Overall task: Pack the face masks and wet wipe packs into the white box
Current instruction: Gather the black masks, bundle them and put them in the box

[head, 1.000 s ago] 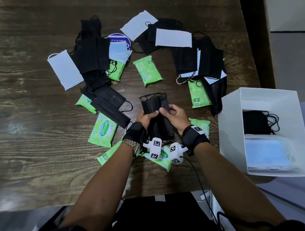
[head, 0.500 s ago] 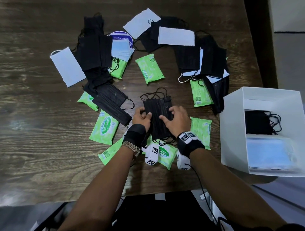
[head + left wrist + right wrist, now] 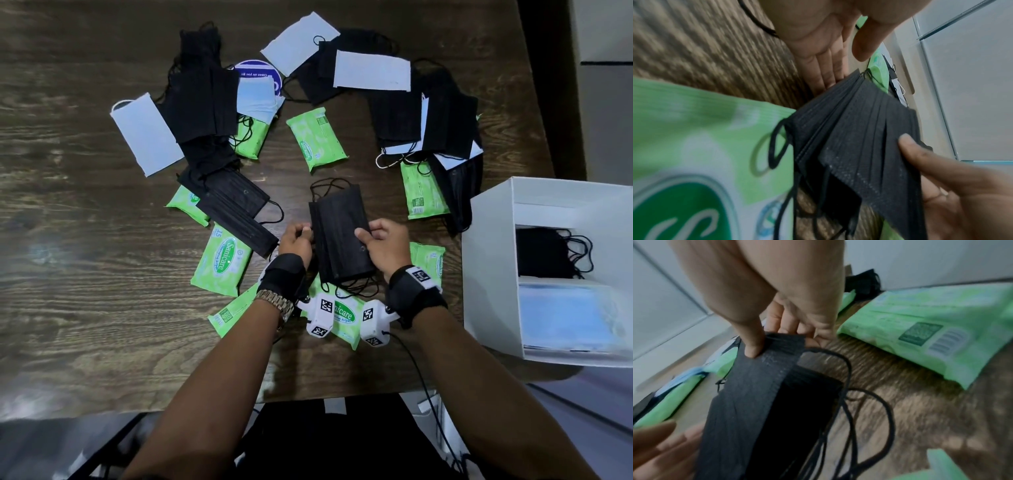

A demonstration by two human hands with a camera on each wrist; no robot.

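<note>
A stack of black face masks (image 3: 339, 233) sits between my hands just above the table's middle, ear loops trailing from both ends. My right hand (image 3: 380, 236) pinches its right edge, thumb on top (image 3: 752, 350) and fingers underneath. My left hand (image 3: 298, 238) lies against the left edge; in the left wrist view its fingers (image 3: 828, 69) run straight under the stack (image 3: 859, 138) and the thumb stands clear. The white box (image 3: 489, 260) stands at the right table edge, holding black masks (image 3: 544, 253) and blue masks (image 3: 565, 315).
Green wet wipe packs lie around my hands: one ahead (image 3: 317, 144), one left (image 3: 222, 263), one under my wrists (image 3: 344, 313), one by the box (image 3: 428, 260). Black mask piles (image 3: 202, 96) (image 3: 428, 116) and white masks (image 3: 145, 133) (image 3: 371, 70) ring the far table.
My hands have spread from the top of the stack to its two long edges. The stack now lies flatter and squarer between them.
</note>
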